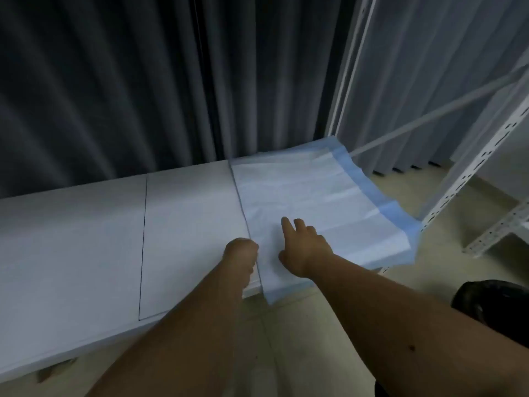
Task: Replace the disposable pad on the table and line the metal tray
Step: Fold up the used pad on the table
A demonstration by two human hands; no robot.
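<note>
Pressing pad [309, 196] flat: right hand [303, 247], fingers spread. Left hand [242, 250] curled, pinching pad's left edge. One pad, one table [86, 224].

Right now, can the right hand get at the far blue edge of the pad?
Probably yes. The right hand already lies on the pad, fingers extended, and nothing stands on the pad between it and the far blue edge; it would take a longer stretch.

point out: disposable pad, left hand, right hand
disposable pad [300, 193]: head view, white centre of the sheet.
left hand [241, 250]: head view, back of the curled hand at the pad's left edge.
right hand [305, 249]: head view, back of the hand on the pad.
</note>
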